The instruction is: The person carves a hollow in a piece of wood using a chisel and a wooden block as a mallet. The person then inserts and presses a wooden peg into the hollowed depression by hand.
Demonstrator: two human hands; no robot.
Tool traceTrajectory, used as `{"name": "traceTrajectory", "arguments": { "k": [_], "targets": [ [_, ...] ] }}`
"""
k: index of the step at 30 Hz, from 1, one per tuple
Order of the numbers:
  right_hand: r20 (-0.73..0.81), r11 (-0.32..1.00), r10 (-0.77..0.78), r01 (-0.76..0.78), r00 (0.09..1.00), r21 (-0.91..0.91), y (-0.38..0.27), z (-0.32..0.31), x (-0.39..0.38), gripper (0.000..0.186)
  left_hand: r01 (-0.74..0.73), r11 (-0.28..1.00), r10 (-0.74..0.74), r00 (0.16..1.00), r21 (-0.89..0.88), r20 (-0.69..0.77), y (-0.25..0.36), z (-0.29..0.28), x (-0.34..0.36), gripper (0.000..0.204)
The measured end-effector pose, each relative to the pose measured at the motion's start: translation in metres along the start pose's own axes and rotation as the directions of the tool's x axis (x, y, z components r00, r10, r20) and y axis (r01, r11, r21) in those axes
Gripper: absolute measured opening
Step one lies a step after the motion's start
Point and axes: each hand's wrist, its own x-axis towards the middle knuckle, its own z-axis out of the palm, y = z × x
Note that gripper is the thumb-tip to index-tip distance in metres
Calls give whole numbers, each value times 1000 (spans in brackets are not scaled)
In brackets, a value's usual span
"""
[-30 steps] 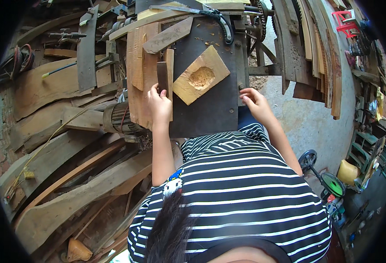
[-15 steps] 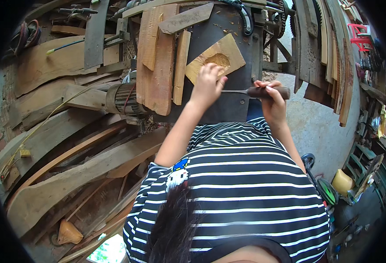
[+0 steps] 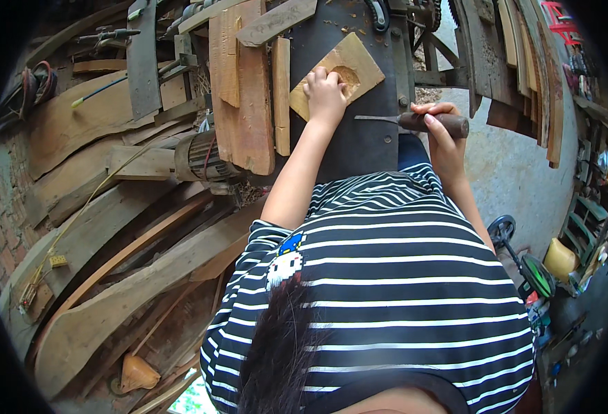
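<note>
A pale wooden block [image 3: 367, 72] with a round carved hollow [image 3: 351, 76] lies at a slant on the dark work surface [image 3: 369, 155]. My left hand [image 3: 326, 94] rests on the block, fingers bent against its top and thumb at the hollow, covering the hollow's left part. To the right, my right hand [image 3: 444, 127] is closed round the brown handle of a chisel [image 3: 414, 122]. Its thin metal blade points left, apart from the block and just below it. My right thumb lies along the handle.
Left of the block lie a narrow wooden strip [image 3: 282, 103], a broad reddish plank [image 3: 252, 124] and a grey board [image 3: 276, 24] across their top. A motor [image 3: 204, 155] sits at the left. A tool with a curved dark handle [image 3: 378, 15] lies far ahead. Stacked planks [image 3: 511, 69] stand right.
My left hand has moved from the hollow's near edge onto the block, and its fingers are more bent. My right hand has drawn the chisel rightward, off from my left hand. The whole view has shifted.
</note>
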Motion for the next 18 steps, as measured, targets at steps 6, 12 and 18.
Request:
{"name": "traceTrajectory", "arguments": {
  "k": [6, 12, 18],
  "targets": [
    [-23, 995, -3, 1, 1000, -99, -3, 5, -3, 11, -11, 1000, 12, 990, 6, -140, -4, 20, -6, 10],
    [-139, 976, -154, 172, 978, 133, -2, 15, -5, 17, -52, 999, 50, 987, -5, -152, -5, 16, -6, 9],
    [-40, 886, -365, 360, 930, 292, -1, 20, 27, 23, -91, 992, 104, 981, 85, -162, -20, -16, -18, 41]
  ]
}}
